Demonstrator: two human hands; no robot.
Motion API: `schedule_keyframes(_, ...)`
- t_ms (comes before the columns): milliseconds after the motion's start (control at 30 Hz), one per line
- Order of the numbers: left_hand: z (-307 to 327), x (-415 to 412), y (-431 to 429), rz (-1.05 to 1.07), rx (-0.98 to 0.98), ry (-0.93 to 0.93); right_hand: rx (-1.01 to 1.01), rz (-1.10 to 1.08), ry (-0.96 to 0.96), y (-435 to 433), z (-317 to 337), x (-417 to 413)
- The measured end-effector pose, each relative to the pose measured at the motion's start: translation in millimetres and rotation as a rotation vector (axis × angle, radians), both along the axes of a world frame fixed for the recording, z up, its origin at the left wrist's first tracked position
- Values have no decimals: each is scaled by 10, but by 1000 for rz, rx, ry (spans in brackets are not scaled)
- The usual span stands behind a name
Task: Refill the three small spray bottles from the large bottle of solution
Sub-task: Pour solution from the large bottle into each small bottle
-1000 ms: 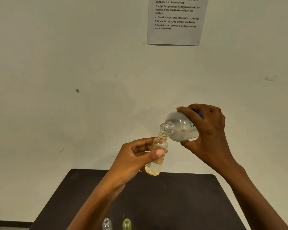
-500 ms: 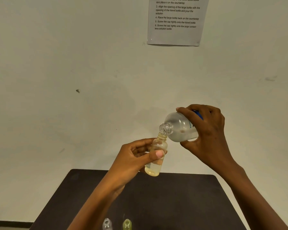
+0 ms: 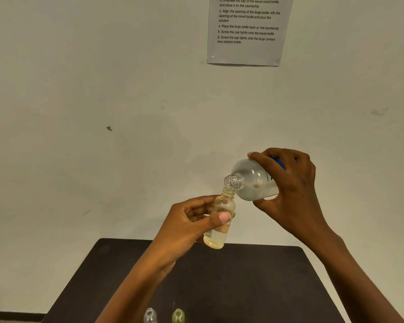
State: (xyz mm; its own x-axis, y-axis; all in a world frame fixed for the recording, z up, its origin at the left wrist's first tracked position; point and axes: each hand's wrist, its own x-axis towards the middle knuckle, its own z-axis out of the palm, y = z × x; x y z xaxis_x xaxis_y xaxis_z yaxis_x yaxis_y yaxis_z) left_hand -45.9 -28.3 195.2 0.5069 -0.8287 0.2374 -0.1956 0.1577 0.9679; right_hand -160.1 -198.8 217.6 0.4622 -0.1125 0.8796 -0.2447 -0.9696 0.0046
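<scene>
Pouring: I tip the large bottle (image 3: 252, 180) in my right hand (image 3: 292, 185) so its open threaded neck meets the mouth of a small spray bottle (image 3: 219, 220) in my left hand (image 3: 189, 227); both are raised above the surface (image 3: 243, 283).
Step in hand: filling one of the three small bottles, I judge; no stream is visible.
Left fingers: curled round the small bottle, thumb (image 3: 222, 217) pressed on its front, holding it nearly upright.
Right fingers: wrapped over the large bottle's body from above, thumb under it, bottle lying almost sideways.
Fill level: pale yellowish liquid sits in the lower part of the small bottle; the upper part looks empty.
Next move: probably a steeper, steady tilt with the necks kept aligned, since a narrow mouth could spill.
Waiting bottles: a clear bottle (image 3: 149, 315) and a yellow-green bottle (image 3: 178, 315) stand uncapped, side by side at the near edge; contents cannot be told.
Materials: see-through plastic, smooth, round-shouldered; the large bottle is cloudy with a blue label.
Surface: dark, matte, rounded corners.
Wall: pale, with a printed instruction sheet (image 3: 247, 31).
</scene>
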Motion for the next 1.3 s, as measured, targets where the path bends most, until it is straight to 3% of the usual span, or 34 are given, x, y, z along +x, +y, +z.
schedule_keyframes(1300,5,29,39,12,37,-2,12,-1,9,56,38,10)
